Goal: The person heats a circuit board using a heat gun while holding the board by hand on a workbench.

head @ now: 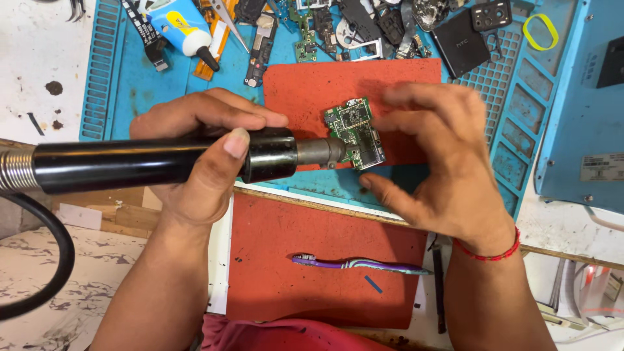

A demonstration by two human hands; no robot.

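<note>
Hot-air gun (162,159) is gripped by left hand (195,156), nozzle at board (354,133); right hand (442,156), spread wide, is held by it. Red pad (305,84) is laid on blue mat (136,78).

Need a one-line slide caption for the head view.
Left hand aims a hot-air wand at a green circuit board on a red mat; right hand beside it.

Occluded and cropped areas

The black cylindrical hot-air tool handle (143,162) exits the left edge; its metal nozzle (322,152) overlaps the green circuit board (354,133). The right hand's fingertips (406,97) are motion-blurred.
</note>
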